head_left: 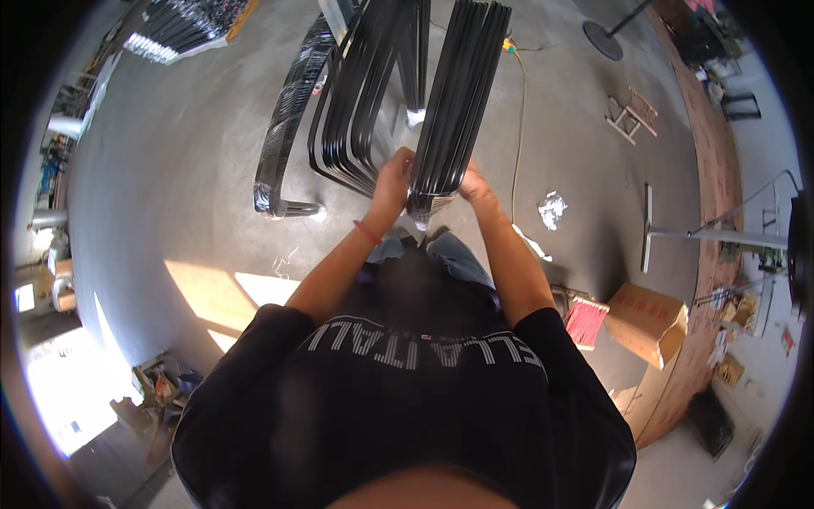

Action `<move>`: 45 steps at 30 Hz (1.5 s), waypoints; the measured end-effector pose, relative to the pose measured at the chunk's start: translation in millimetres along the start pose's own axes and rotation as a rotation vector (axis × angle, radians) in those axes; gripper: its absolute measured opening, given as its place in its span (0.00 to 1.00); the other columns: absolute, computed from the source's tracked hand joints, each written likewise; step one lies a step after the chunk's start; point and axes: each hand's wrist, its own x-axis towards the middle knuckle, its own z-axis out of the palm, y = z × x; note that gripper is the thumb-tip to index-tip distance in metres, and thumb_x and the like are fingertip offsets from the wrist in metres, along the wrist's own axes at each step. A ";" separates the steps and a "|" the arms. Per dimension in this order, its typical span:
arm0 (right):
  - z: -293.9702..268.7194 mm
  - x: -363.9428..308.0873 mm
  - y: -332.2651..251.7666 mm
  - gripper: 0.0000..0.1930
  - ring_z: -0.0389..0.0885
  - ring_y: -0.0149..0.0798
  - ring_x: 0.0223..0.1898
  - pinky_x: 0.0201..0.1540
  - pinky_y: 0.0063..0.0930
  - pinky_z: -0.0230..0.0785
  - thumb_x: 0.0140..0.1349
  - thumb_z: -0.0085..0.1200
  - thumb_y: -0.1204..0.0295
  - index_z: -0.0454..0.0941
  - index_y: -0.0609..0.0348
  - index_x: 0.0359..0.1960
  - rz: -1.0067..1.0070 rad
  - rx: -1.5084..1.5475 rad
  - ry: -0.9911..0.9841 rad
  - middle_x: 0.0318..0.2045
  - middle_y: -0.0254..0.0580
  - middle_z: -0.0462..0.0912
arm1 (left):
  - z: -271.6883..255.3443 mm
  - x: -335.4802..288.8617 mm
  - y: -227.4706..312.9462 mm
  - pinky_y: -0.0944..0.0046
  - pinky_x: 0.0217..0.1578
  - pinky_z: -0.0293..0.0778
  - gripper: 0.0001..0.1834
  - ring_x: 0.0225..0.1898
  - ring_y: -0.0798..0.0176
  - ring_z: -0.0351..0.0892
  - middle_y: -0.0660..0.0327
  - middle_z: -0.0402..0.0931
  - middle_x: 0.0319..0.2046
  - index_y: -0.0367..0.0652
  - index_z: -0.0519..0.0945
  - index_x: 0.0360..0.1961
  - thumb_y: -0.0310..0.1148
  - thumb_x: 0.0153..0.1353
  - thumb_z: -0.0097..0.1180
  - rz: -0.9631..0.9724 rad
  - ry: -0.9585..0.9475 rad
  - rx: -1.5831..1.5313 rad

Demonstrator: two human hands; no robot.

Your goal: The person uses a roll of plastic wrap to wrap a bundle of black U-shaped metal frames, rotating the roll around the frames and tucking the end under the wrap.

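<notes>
A tall stack of black bent metal tube frames [454, 102] stands in front of me, its rounded near end close to my legs. My left hand [393, 180] grips its left side, fingers closed and partly hidden against the tubes. On the opposite side my right hand [474, 181] is closed around the edge, most of its fingers out of sight behind the stack. Left of these tubes more curved black frames [343, 127] are nested together. Farther left is a bundle of frames wrapped in shiny plastic film [288, 119].
A yellow cord [521, 110] runs along the grey floor at the right, near crumpled plastic film [552, 209]. A small wooden stool frame [632, 115] lies farther right. An open cardboard box [646, 324] and a red slatted piece [585, 322] sit at the lower right.
</notes>
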 end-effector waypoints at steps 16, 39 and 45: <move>-28.8 -6.2 11.8 0.17 0.70 0.32 0.46 0.49 0.25 0.64 0.58 0.49 0.69 0.70 0.66 0.47 0.036 0.013 -0.461 0.43 0.40 0.75 | 31.5 -21.9 0.5 0.54 0.45 0.67 0.38 0.48 0.42 0.68 0.44 0.67 0.47 0.43 0.57 0.54 0.50 0.47 0.58 0.081 0.402 0.324; 40.3 -42.8 -159.3 0.19 0.74 0.44 0.27 0.34 0.36 0.65 0.47 0.56 0.52 0.74 0.58 0.19 -0.536 -1.836 -1.140 0.20 0.42 0.76 | 46.3 -18.4 -29.9 0.52 0.45 0.68 0.46 0.44 0.41 0.70 0.42 0.66 0.44 0.37 0.62 0.50 0.52 0.34 0.67 0.060 0.352 0.157; 46.0 -29.9 -158.4 0.25 0.73 0.49 0.17 0.22 0.37 0.63 0.49 0.51 0.48 0.76 0.59 0.12 -0.517 -1.873 -1.205 0.10 0.48 0.72 | 10.6 -53.4 -14.9 0.55 0.42 0.69 0.41 0.42 0.46 0.73 0.44 0.70 0.41 0.34 0.67 0.44 0.52 0.33 0.67 0.037 0.362 0.092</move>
